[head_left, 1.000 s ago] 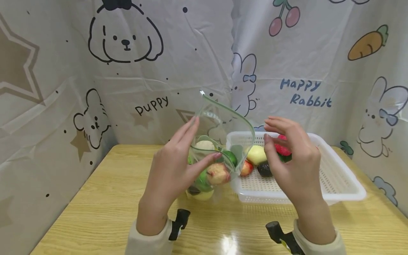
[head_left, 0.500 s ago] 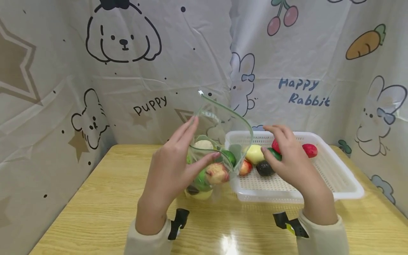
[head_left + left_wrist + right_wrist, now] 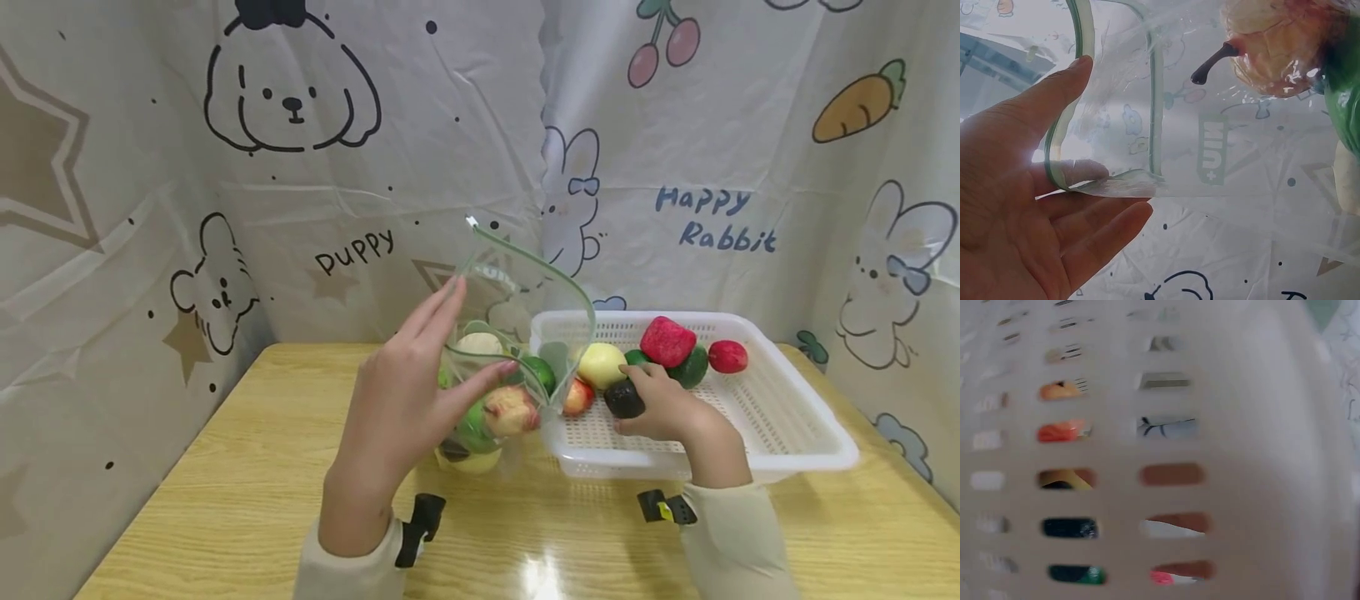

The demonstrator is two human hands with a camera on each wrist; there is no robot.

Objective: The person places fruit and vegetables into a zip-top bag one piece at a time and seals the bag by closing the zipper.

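R grip [image 3: 663, 406] clutches blk fruit [image 3: 624, 399] in white basket [image 3: 795, 461] at right, yel fruit [image 3: 602, 364] just far-left. L grip [image 3: 405, 392], fingers straightish, touches clear bag [image 3: 553, 354] at left. R-wrist view: basket wall in way, fruit only thru slots.

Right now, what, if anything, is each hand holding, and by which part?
Left hand: the clear bag, at its green-edged mouth, thumb and fingers spread. Right hand: at the right side of the black fruit; whether it grips cannot be told.

Head view: evenly bright; glare toward the wood-grain desk's [image 3: 525, 521] near edge. Left wrist: backlit, zip bag [image 3: 1179, 131] reflective. Right wrist: dim, plastic basket [image 3: 1254, 487] blurred.
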